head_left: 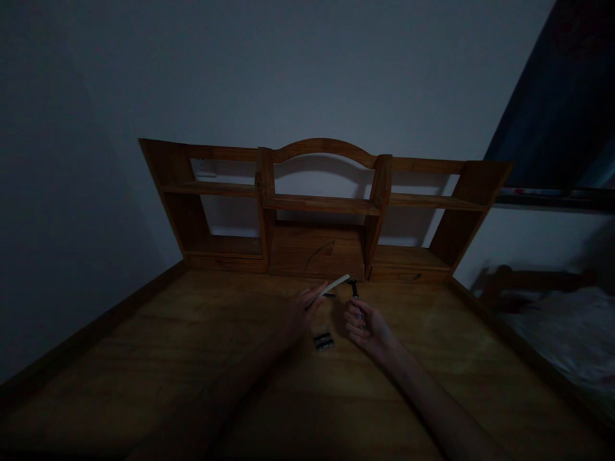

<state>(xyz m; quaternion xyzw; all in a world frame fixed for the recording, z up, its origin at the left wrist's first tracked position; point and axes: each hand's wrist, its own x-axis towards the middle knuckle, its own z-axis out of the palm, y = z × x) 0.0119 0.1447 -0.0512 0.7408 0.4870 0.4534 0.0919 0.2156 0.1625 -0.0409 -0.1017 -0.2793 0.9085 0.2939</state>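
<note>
Dim shot. Wooden worktop with a shelf unit at the back, a bed off to the right. Both hands work just in front of the shelf unit, held slightly above the wood. Left hand has its fingers pinched on a pale strip that angles up to the right. Right hand has its fingers curled around a thin dark tool, tip touching or just beside the strip's far end, can't tell which. Small dark ridged part lies on the wood between the wrists. My read: keep the strip steady, meet it with the tool gently, mind the loose part, get more light.
</note>
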